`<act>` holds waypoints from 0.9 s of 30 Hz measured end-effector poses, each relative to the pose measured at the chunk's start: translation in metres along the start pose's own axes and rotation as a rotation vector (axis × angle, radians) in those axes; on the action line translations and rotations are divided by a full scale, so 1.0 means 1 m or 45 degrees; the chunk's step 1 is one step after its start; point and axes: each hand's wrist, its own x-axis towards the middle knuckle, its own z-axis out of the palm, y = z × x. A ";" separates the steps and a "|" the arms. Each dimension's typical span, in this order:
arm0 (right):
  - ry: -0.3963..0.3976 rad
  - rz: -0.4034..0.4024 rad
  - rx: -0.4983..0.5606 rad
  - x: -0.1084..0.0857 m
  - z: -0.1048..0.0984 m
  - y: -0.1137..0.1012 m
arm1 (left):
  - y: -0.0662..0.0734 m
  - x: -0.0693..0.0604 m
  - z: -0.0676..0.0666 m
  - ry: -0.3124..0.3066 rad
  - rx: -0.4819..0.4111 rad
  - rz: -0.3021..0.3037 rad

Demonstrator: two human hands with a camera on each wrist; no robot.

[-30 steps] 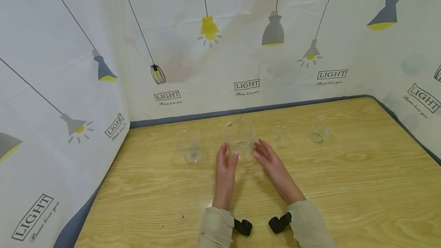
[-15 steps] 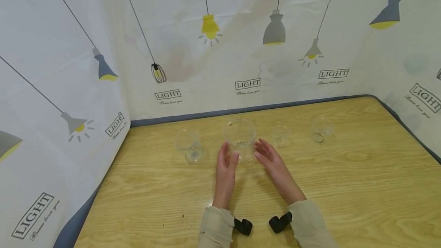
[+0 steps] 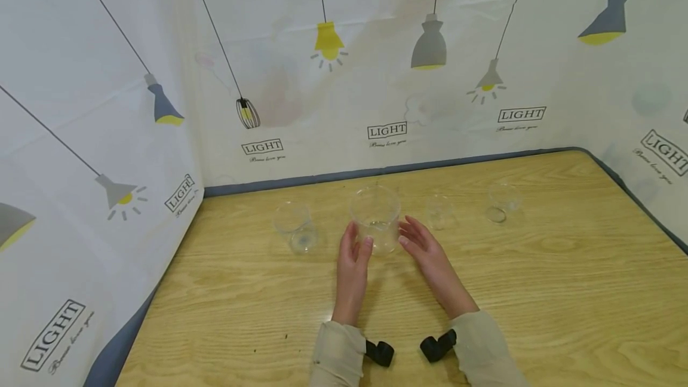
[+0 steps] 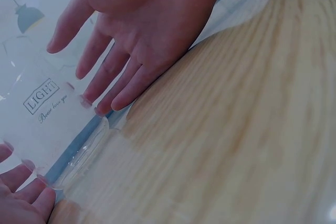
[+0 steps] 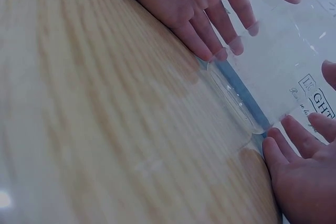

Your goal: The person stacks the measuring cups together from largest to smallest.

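My beige sleeves (image 3: 338, 352), black wrist pieces (image 3: 383, 353), the clear cup (image 3: 376, 220) before me, yellow wood-grained worktop (image 3: 559, 297), white wall sheet (image 3: 371, 82) printed with grey, blue and yellow lamps (image 3: 429, 46), black lettering (image 3: 387, 131).

A clear container (image 5: 262, 80) is flanked by the left hand (image 5: 189, 9) and the right hand (image 5: 307, 169), whose fingers are extended toward its wall. Below them, wood-grained surface (image 5: 105, 103) is shown; beyond, a lettered backdrop (image 5: 319, 100) is partly seen through the container.
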 end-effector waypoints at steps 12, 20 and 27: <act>0.009 0.021 -0.048 -0.001 0.000 0.000 | 0.000 0.000 -0.001 -0.002 -0.014 -0.003; -0.004 0.010 -0.055 -0.001 0.000 0.001 | 0.015 -0.006 0.000 -0.014 -0.022 -0.023; -0.008 0.009 -0.045 0.000 -0.001 0.001 | 0.001 -0.001 0.000 -0.004 -0.009 -0.023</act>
